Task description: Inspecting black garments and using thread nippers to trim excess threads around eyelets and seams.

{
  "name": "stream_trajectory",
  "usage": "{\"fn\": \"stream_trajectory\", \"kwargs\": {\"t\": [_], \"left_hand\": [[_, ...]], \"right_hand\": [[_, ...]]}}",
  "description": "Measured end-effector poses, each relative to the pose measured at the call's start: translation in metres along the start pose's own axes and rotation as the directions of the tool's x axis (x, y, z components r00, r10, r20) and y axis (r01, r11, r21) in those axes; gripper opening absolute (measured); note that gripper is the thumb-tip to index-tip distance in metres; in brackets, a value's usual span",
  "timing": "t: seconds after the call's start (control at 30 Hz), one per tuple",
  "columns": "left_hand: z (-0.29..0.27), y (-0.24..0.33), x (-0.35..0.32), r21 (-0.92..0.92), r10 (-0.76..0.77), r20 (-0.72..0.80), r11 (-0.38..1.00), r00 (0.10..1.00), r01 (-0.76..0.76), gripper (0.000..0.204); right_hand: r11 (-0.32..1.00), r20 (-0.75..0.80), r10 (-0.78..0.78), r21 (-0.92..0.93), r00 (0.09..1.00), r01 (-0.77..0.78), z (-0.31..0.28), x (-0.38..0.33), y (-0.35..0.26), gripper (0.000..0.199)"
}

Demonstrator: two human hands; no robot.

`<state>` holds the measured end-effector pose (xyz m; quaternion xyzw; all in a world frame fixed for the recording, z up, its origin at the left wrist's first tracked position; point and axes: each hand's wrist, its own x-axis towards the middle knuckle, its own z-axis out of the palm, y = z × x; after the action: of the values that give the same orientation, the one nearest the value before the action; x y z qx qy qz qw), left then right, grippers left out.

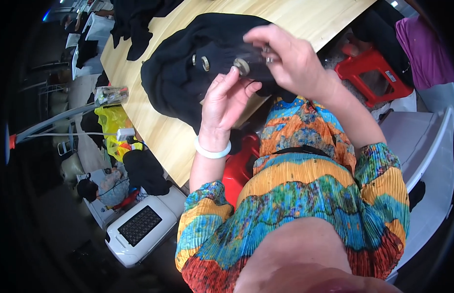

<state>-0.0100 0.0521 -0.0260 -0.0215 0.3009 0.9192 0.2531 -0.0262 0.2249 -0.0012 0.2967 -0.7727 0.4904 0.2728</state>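
Observation:
A black garment lies bunched on the wooden table, with two gold-coloured metal rings showing on it. My left hand, palm turned up, grips the garment's near right part. Its thumb tip touches another gold-coloured ring there. Above the cloth, just to the right, my right hand is curled, its index finger reaching left. Small silvery metal shows at its fingers; blur hides what this is.
A light wooden table carries more black cloth at the far left. A clear box sits at its left edge, above a yellow plastic bag. To the right stands a red stool; a white bin is lower left.

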Motion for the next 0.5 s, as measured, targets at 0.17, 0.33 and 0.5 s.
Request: {"fn": "stream_trajectory", "kwargs": {"t": [0.17, 0.33, 0.5], "left_hand": [[0.001, -0.006, -0.004, -0.016, 0.083, 0.021, 0.996, 0.996, -0.083, 0.017], [-0.001, -0.006, -0.004, 0.048, 0.203, 0.028, 0.978, 0.979, -0.204, 0.018], [0.004, -0.011, -0.004, 0.128, 0.306, 0.115, 0.939, 0.945, -0.320, 0.021]], "right_hand": [[0.984, -0.170, 0.152, 0.117, 0.974, -0.134, -0.008, 0.005, 0.009, 0.025], [0.848, -0.042, 0.326, 0.455, 0.945, -0.272, -0.010, -0.024, -0.017, 0.027], [0.827, 0.108, 0.332, 0.445, 0.937, -0.344, -0.008, -0.036, -0.032, 0.028]]}}
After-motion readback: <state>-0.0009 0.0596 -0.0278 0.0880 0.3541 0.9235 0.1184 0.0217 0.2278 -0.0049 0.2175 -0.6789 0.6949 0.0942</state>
